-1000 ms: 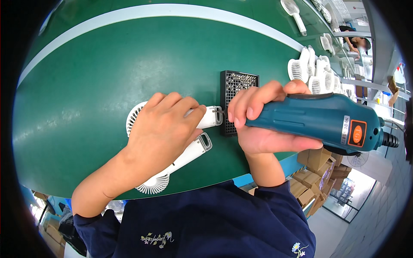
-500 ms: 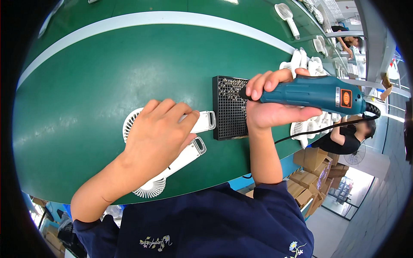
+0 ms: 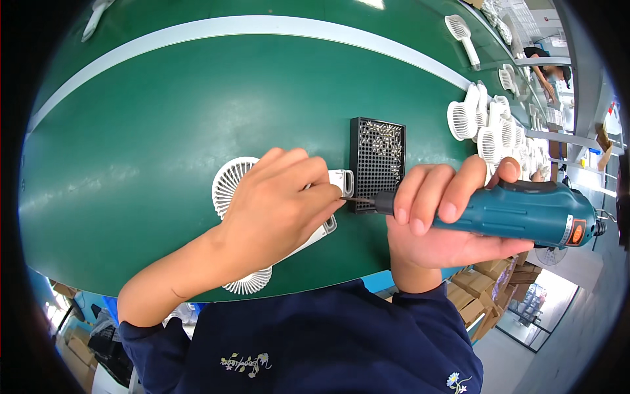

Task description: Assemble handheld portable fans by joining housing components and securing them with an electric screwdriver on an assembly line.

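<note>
My right hand [image 3: 433, 220] is wrapped round a teal electric screwdriver [image 3: 505, 210], its bit pointing left. The bit's tip reaches the fingertips of my left hand [image 3: 279, 200], which are pinched together; whatever is between them is hidden. Beneath that hand lies a white handheld fan [image 3: 230, 187] with a round slatted head, its handle end showing past the fingers. A second white fan [image 3: 251, 281] lies nearer to me, partly covered by the same hand. Just beyond the bit sits a black perforated screw tray [image 3: 355, 157], with small screws mostly in its far part.
A pile of white fans [image 3: 489, 128] stands at the right on the green table [image 3: 164, 98]. A pale strip [image 3: 262, 26] curves across the far side. Another fan [image 3: 464, 41] lies beyond it. Cardboard boxes [image 3: 476, 285] are stacked below at the right.
The screwdriver has left the screw tray and come nearer to me, its bit now at my left fingertips. My left fingers have drawn together. The whole view has shifted slightly.
</note>
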Available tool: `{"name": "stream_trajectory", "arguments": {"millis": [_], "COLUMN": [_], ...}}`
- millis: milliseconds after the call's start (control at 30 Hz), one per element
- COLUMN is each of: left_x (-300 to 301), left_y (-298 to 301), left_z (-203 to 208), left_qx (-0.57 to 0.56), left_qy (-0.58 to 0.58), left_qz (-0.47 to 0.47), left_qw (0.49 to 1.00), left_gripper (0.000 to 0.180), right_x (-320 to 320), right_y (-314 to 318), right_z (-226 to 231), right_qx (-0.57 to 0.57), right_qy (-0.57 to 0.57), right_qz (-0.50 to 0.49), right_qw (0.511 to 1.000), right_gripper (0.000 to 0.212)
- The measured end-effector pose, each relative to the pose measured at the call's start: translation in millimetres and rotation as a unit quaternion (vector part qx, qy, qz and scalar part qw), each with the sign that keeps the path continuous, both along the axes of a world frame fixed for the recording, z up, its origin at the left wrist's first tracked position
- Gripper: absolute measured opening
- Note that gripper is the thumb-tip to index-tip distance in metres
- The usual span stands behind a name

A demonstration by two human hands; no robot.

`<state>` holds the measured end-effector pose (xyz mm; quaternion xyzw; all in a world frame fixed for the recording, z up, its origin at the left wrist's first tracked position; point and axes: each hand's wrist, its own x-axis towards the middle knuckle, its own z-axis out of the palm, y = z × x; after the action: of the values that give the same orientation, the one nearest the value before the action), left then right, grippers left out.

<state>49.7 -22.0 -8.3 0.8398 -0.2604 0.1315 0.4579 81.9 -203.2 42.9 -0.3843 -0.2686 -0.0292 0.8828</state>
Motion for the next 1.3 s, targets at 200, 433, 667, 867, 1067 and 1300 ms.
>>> {"name": "stream_trajectory", "arguments": {"millis": [200,433,667,867,1067,1300], "left_x": [-3,-2,-3,-4,-5,-5], "left_y": [0,6,11,11,12,11], "left_z": [-4,15,8,8,8,8], "left_qx": [-0.044,0.087,0.166,0.174,0.18,0.181], "left_qy": [0.054,0.056,0.093,0.084,0.081,0.08], "left_qz": [-0.028,0.001,-0.041,-0.035,-0.037,-0.04], "left_qw": [0.997,0.995,0.981,0.98,0.98,0.98], "left_gripper": [0.018,0.039,0.042,0.042,0.042,0.042], "right_x": [-5,-7,-5,-7,-6,-10], "right_y": [-2,-4,-6,-3,-7,-4], "right_z": [-4,-16,-32,-34,-37,-43], "right_qx": [0.011,-0.029,-0.059,-0.054,-0.11,-0.1], "right_qy": [0.038,-0.026,-0.043,-0.031,-0.053,-0.054], "right_qz": [0.008,-0.032,-0.011,-0.023,-0.015,-0.015], "right_qw": [0.999,0.999,0.997,0.998,0.992,0.993], "right_gripper": [0.085,0.089,0.09,0.091,0.087,0.085]}}
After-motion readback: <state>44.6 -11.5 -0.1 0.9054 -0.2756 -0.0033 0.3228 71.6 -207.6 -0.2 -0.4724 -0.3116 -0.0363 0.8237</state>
